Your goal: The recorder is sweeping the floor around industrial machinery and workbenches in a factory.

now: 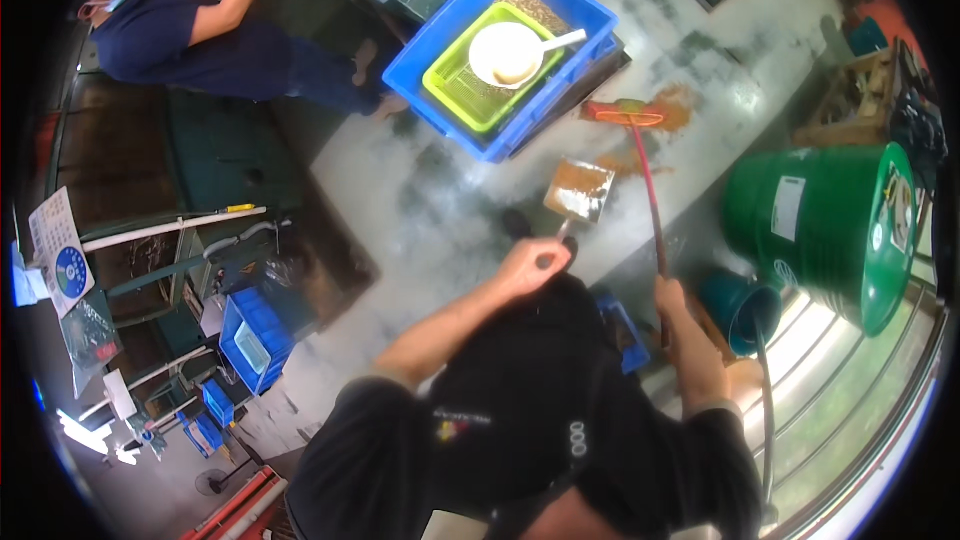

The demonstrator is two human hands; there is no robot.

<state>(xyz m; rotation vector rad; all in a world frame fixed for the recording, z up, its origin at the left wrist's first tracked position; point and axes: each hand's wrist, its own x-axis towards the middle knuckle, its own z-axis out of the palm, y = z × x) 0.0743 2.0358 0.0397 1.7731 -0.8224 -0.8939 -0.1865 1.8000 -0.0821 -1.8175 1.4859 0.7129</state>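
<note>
My left hand (532, 266) is closed round the short handle of a flat, square metal dustpan (590, 202). Brown, sawdust-like debris covers much of the pan. My right hand (676, 308) grips the long reddish stick of a broom (645, 162). The broom's red-orange head (622, 114) rests on the floor beyond the dustpan. A patch of brown debris (678, 105) lies around the head's right side, and a thinner streak of it spreads between the broom and the pan.
A large blue crate (400, 68) ahead holds a yellow-green basket (440, 90) with a white dipper (508, 52). A green drum (800, 230) lies to the right, near a teal bucket (735, 310). Another person (220, 45) stands at the far left beside dark machinery.
</note>
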